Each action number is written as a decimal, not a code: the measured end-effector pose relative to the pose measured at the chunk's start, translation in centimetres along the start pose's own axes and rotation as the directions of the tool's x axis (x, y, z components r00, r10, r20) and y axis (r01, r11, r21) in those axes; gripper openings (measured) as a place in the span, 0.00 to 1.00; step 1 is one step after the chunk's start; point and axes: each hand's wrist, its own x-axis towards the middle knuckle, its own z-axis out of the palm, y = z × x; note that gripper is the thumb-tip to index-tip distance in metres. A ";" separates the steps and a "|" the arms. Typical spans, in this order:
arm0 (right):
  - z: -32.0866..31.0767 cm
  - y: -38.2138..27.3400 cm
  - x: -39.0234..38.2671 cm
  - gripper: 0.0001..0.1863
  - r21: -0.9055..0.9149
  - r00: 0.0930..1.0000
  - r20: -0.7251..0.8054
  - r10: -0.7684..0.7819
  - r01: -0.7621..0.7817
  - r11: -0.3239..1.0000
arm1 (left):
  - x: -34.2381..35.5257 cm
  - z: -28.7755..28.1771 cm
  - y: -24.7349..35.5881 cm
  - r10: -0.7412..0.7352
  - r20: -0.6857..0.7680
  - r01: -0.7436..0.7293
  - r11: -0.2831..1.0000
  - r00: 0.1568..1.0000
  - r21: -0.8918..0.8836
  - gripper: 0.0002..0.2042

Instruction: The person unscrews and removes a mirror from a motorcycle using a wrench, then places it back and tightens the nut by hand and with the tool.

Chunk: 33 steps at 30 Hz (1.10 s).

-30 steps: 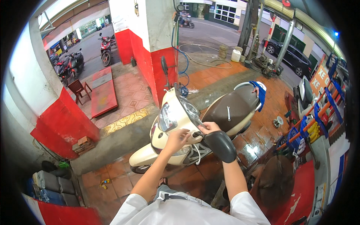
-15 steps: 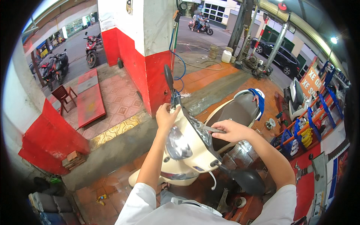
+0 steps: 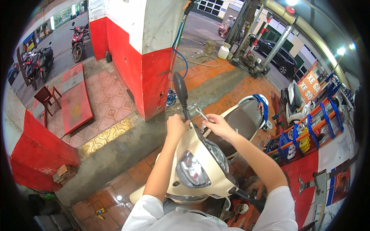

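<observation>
A cream scooter [image 3: 192, 150] stands below me, its headlight [image 3: 190, 169] toward my body. My left hand [image 3: 177, 126] is closed round the far end of the handlebar, at the foot of a black mirror [image 3: 180, 88]. The grip itself is hidden under the fingers. The mirror stem rises just beside the thumb. In my right hand [image 3: 219, 125] is a silver wrench [image 3: 201, 113], pinched between thumb and fingers. Its head points up and left, a short way right of the mirror stem and apart from it. Beyond this hand lies the dark seat [image 3: 243, 121].
A red and white pillar [image 3: 156, 77] rises beyond the mirror, with a blue hose [image 3: 181, 57] alongside. A low concrete step [image 3: 111, 158] runs at left. A rack with blue and orange bars [image 3: 312, 127] stands at right. A white jug [image 3: 223, 51] sits at the back.
My right hand has lifted the wrench from the handlebar cover toward the mirror stem. My left hand has closed further at the stem's foot. The scooter's front looks turned, and the view has shifted.
</observation>
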 end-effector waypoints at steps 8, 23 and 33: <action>5.3 3.2 5.0 0.14 0.122 0.994 -0.110 0.005 0.009 0.992 | 2.2 -0.3 -4.7 0.114 0.270 -0.005 0.927 0.956 -0.376 0.13; 5.6 4.9 5.3 0.09 0.127 0.984 -0.068 0.166 -0.157 0.979 | 2.0 1.5 -5.7 0.031 0.249 0.079 0.904 0.968 -0.420 0.15; 5.3 8.3 5.9 0.11 -0.069 0.996 -0.058 0.070 -0.074 0.995 | 0.5 4.6 -8.2 0.053 0.094 -0.010 0.912 0.994 -0.411 0.16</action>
